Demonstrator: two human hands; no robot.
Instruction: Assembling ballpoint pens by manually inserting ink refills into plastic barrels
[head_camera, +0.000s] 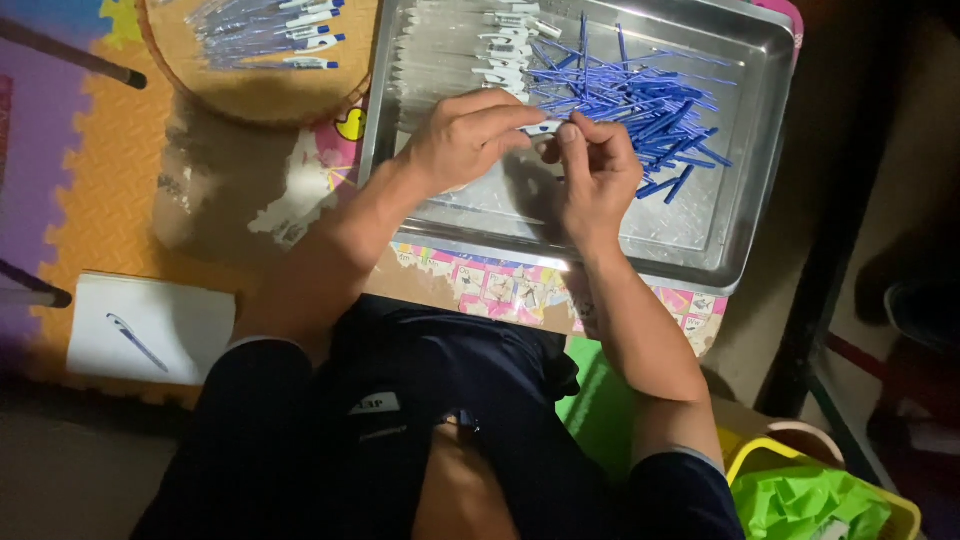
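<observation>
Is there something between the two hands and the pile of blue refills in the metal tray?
Nothing visible. The left hand and right hand meet over the metal tray, and the blue refills lie just beyond the right hand, with only bare tray between.

One metal tray, one round basket, one white notepad, two hands

A glossy metal tray holds smooth blue plastic refills; beside it a matt woven basket.

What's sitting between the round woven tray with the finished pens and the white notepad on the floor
In the head view, only the foam play mat lies between the round woven tray and the white notepad: an orange tile and a worn, peeling patch, with nothing resting there.
</observation>
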